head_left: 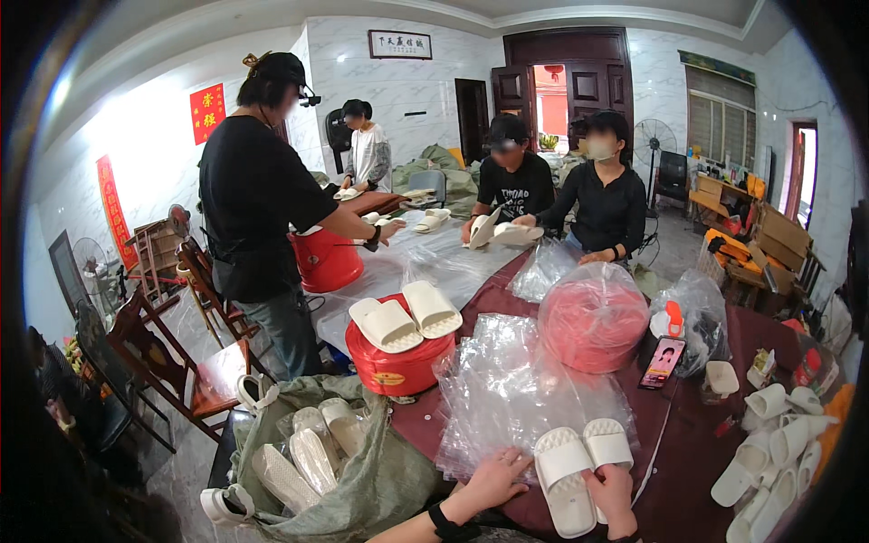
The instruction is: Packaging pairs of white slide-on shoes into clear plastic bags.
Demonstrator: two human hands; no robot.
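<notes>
A pair of cream slide slippers (567, 463) lies side by side at the near edge of the table, partly over a stack of transparent plastic bags (507, 371). My right hand (614, 493) grips the pair from the right, its fingers at the inner edges of the straps. To their left, my left hand (496, 478) rests on the near edge of the bags with its fingers stretched out, holding nothing. A dark band circles my left wrist. Another pair of cream slides (398, 324) sits on a red round stool (403, 362) beyond the bags.
A green woven sack (362, 471) with bagged slippers stands at left. Loose slippers (769, 452) are heaped at right. A red plastic-wrapped roll (593, 321) and a phone (662, 362) lie farther back. Several co-workers stand or sit around the table, some handling slippers.
</notes>
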